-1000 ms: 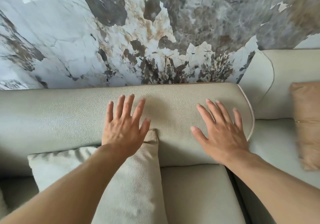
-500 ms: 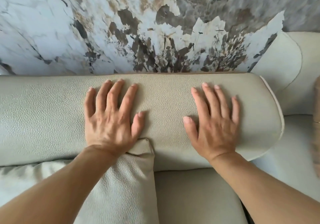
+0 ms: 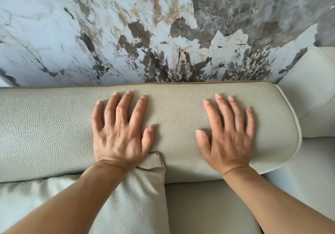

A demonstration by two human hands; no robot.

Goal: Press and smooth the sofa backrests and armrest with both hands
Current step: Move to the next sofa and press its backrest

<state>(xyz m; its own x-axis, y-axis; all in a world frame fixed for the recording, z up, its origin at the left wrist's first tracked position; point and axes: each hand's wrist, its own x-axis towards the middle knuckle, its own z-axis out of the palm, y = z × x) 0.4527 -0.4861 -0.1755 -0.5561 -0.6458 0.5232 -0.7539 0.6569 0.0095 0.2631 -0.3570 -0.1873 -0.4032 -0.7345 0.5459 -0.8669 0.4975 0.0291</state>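
Left hand (image 3: 120,134), right hand (image 3: 229,136) lay flat, fingers spread, gripping nothing, pressing pale grey-green pebbled leather backrest (image 3: 177,110). Next likely: sweep outward, keep palms flat.

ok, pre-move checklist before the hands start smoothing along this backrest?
1. Left hand flat on backrest, fingers spread: ok.
2. Right hand flat on it too: ok.
3. Surface between the hands free of objects: ok.
4. Throw pillow corner tucked under the left wrist, may drag: not ok.
5. Room to the right before the piped end: ok, though short.
6. Pressing force: cannot tell.
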